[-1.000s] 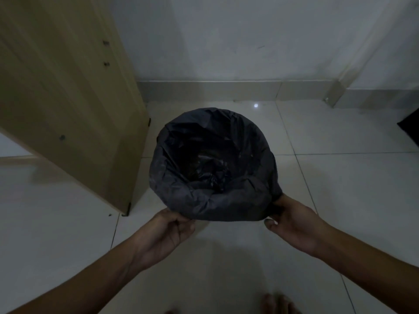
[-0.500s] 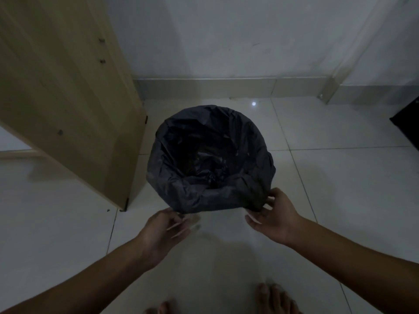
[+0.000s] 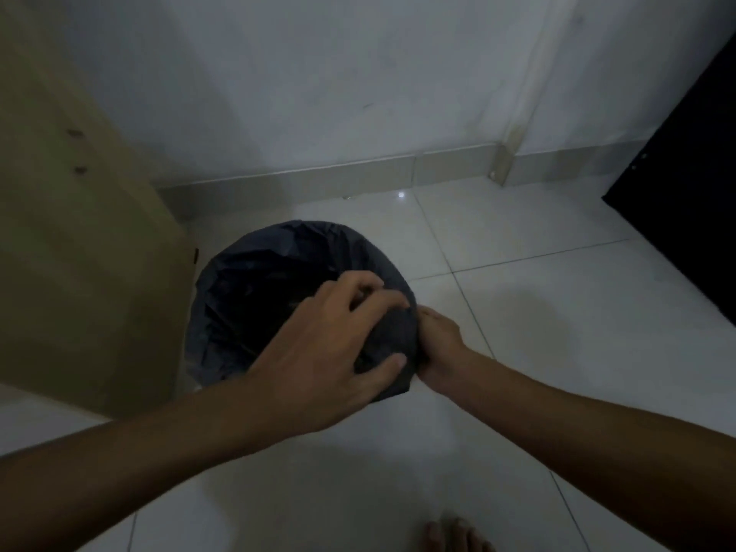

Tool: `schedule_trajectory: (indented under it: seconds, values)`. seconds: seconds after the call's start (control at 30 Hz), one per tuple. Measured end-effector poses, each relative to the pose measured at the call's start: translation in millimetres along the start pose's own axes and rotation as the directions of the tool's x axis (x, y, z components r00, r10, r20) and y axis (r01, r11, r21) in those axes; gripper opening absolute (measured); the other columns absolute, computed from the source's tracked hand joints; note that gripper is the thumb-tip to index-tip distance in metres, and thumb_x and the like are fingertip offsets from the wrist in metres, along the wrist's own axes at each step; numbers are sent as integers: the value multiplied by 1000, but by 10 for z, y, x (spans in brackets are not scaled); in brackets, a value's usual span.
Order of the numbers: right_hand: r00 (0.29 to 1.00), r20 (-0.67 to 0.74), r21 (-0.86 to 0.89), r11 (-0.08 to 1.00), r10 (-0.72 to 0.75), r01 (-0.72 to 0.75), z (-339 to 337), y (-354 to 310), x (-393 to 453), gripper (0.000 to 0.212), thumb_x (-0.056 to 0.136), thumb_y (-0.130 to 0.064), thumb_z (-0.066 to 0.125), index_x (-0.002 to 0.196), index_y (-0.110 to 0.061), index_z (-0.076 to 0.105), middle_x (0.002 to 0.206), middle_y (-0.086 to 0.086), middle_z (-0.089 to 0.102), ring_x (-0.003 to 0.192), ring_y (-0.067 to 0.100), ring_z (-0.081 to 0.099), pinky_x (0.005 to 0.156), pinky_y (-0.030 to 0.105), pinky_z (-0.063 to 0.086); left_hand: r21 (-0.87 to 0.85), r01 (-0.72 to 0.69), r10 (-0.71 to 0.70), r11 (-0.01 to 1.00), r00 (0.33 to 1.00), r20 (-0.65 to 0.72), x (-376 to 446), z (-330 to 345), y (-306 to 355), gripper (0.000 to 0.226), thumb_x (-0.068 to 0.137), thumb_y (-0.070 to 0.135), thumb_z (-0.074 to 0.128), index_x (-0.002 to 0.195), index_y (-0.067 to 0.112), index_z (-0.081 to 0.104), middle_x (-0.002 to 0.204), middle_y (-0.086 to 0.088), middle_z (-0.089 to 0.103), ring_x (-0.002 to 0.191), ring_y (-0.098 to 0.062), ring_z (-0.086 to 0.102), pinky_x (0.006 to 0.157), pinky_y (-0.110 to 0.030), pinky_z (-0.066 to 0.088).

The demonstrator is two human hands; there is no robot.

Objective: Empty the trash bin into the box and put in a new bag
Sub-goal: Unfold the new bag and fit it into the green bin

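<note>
The trash bin, lined with a black bag (image 3: 255,296), stands on the white tiled floor beside a wooden panel. My left hand (image 3: 318,352) reaches across the bin's opening to its right rim, fingers curled over the bag's folded edge and thumb on the near side. My right hand (image 3: 438,344) is against the outside of that same right rim and grips the bag there; its fingertips are hidden behind the plastic. The bin's own wall is covered by the bag. The bin's inside is too dark to make out. No box is in view.
A light wooden cabinet side (image 3: 79,272) stands close on the bin's left. A black panel (image 3: 685,217) leans in at the right edge. The wall and skirting (image 3: 318,177) run behind the bin. Toes of a bare foot (image 3: 454,535) show at the bottom.
Both hands left the bin's near edge. My left hand crossed over the opening to the right rim, and my right hand moved up against that rim. The view rose and the bin looks farther away.
</note>
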State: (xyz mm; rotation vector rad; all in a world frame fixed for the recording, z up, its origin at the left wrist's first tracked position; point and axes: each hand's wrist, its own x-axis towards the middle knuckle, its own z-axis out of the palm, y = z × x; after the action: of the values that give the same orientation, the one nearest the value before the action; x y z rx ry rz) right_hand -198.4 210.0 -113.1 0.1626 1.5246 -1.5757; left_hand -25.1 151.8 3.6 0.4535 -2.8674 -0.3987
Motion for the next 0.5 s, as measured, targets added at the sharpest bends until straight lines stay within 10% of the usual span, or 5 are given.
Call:
schedule_trajectory:
  seconds: [0.3, 0.5]
  values:
    - [935, 220, 194, 926, 279, -322, -66, -146, 368, 46, 91, -27, 45, 122, -3, 70, 107, 21, 74, 97, 36, 68, 90, 43, 57, 236, -86, 36, 968, 977, 209, 39, 298, -194, 66, 80, 54, 68, 141, 32, 55, 158, -8, 37, 133, -32, 48, 98, -47, 48]
    - [991, 90, -72, 993, 96, -89, -62, -268, 637, 30, 94, -25, 48, 109, -7, 67, 103, 10, 74, 86, 25, 65, 72, 34, 51, 174, -244, 226, 954, 967, 119, 847, -5, -261, 38, 101, 51, 44, 130, 33, 60, 144, 7, 54, 133, -17, 48, 110, -41, 38]
